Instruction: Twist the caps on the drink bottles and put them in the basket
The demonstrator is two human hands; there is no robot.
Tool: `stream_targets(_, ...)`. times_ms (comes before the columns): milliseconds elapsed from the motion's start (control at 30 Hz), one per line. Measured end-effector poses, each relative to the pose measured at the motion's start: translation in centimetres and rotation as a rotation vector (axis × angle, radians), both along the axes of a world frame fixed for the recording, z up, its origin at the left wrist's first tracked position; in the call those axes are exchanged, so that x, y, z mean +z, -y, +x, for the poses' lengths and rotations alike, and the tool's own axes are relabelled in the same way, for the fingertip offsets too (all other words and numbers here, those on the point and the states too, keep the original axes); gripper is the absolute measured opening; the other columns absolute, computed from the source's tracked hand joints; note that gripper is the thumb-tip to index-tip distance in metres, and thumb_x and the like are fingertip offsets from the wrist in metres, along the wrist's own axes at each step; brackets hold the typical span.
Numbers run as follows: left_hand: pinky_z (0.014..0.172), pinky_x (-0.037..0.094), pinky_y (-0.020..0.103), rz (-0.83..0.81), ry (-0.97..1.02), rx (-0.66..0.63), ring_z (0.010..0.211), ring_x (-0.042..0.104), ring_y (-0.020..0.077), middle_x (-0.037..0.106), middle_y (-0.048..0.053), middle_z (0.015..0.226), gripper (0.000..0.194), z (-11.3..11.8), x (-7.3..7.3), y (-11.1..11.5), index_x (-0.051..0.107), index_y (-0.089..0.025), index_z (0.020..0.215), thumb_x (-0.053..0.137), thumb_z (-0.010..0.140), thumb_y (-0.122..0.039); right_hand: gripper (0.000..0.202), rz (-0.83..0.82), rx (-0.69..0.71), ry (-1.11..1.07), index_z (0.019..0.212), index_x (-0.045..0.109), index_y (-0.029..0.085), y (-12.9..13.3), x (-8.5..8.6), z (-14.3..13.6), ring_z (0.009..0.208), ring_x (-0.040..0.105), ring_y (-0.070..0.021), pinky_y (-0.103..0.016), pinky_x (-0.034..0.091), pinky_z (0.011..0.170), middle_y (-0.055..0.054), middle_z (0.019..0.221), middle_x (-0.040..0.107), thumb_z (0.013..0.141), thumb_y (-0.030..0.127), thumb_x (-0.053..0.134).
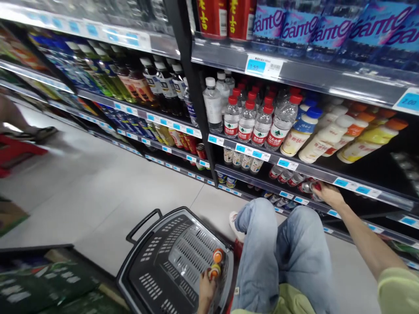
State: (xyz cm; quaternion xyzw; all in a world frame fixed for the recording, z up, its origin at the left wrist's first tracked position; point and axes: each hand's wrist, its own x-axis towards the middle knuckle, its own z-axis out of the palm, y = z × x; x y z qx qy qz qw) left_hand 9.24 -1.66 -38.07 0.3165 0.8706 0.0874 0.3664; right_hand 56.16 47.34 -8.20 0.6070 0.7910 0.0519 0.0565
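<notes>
I have the left hand (pixel 208 287) down inside the basket (pixel 144 285), its fingers holding the nearer bottle (pixel 214 274) close by its orange cap. A second bottle (pixel 218 255), also orange-capped, is just beside it; both are near the basket's right edge. The basket sits on the floor (pixel 108 198), its handle (pixel 144 224) sticking out past the far left corner. My right hand (pixel 329 195) reaches in over the front edge of a low shelf (pixel 262 185), its fingers at a red item (pixel 316 187); I cannot tell from here whether they have closed on it. Small bottles (pixel 284 176) with red labels lie to the left of that item, along the same front edge. On the shelf above (pixel 314 172), red-capped water bottles (pixel 247 122) stand toward the left end, with milk drinks (pixel 327 137) to their right, directly over the right hand. The wearer's knees (pixel 262 231), in jeans, come between the basket and the right arm. Green cartons (pixel 55 283) are stacked beside the basket's left edge.
</notes>
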Motion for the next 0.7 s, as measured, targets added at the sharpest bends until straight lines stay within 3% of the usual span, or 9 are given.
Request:
stream_targets(100,0.115,0.059,0.046,0.242,0.023,0.229,0.12,0.078,0.0328,0.076,0.017,0.123,0.037,-1.2,2.1,0.8,0.07,-0.021,0.112,0.048,0.084,-0.03,0.035,0.119,0.007,-0.014,0.103,0.075,0.013,2.9,-0.8,1.0,0.079,0.071,-0.0307,-0.035,0.042,0.063,-0.02,0.092,0.075,0.098,0.044,0.06)
stream_targets(167,0.111,0.061,0.054,0.426,0.043,0.369,0.114,0.079,0.0381,0.078,0.017,0.116,0.039,-2.1,4.5,0.7,0.07,-0.022,0.105,0.049,0.079,-0.043,0.041,0.226,0.048,-0.071,0.089,0.069,0.016,4.7,-1.1,1.6,0.072,0.067,-0.0282,-0.033,0.035,0.059,-0.018,0.084,0.07,0.098,0.052,0.053)
stream_targets(233,0.107,0.062,0.058,0.572,0.085,0.455,0.11,0.079,0.0412,0.08,0.018,0.112,0.048,-2.6,7.9,-0.3,0.071,-0.022,0.103,0.05,0.078,-0.057,0.046,0.284,0.115,-0.158,0.08,0.062,0.02,6.3,-0.9,2.1,0.066,0.063,-0.0258,-0.033,0.031,0.057,-0.014,0.078,0.066,0.098,0.059,0.044)
stream_targets(333,0.099,0.064,0.057,0.716,0.181,0.464,0.102,0.08,0.0405,0.082,0.017,0.103,0.059,-1.9,14.7,-3.0,0.074,-0.019,0.106,0.055,0.083,-0.069,0.049,0.27,0.186,-0.275,0.074,0.051,0.026,8.8,1.0,2.0,0.059,0.058,-0.0243,-0.034,0.029,0.057,-0.009,0.068,0.059,0.097,0.067,0.039)
stream_targets(433,0.099,0.062,0.051,0.884,0.228,0.337,0.101,0.078,0.0345,0.081,0.016,0.109,0.05,0.7,22.5,-6.1,0.076,-0.019,0.106,0.059,0.093,-0.065,0.049,0.224,0.203,-0.389,0.073,0.047,0.029,11.4,4.6,1.2,0.057,0.059,-0.0251,-0.038,0.033,0.058,-0.009,0.066,0.06,0.096,0.072,0.046)
stream_targets(533,0.102,0.062,0.046,0.998,0.371,0.048,0.107,0.076,0.0293,0.08,0.013,0.114,0.034,4.8,29.1,-8.5,0.077,-0.02,0.119,0.063,0.099,-0.044,0.052,0.124,0.229,-0.473,0.073,0.049,0.029,14.2,9.0,-0.3,0.058,0.059,-0.0253,-0.04,0.038,0.061,-0.01,0.069,0.063,0.092,0.077,0.053)
stream_targets(600,0.115,0.057,0.048,1.012,0.475,-0.176,0.125,0.071,0.0293,0.075,0.014,0.133,0.04,8.1,32.0,-9.4,0.074,-0.021,0.131,0.071,0.093,-0.032,0.053,0.013,0.252,-0.489,0.072,0.051,0.029,16.5,11.6,-1.6,0.057,0.057,-0.0241,-0.039,0.041,0.063,-0.008,0.067,0.062,0.094,0.078,0.052)
stream_targets(700,0.135,0.04,0.052,0.973,0.627,-0.433,0.152,0.054,0.0327,0.058,0.016,0.162,0.079,13.4,33.4,-10.1,0.064,-0.022,0.153,0.091,0.08,-0.032,0.051,-0.144,0.295,-0.494,0.07,0.056,0.028,20.8,14.0,-4.0,0.057,0.056,-0.0215,-0.036,0.045,0.065,-0.003,0.062,0.059,0.097,0.071,0.055)
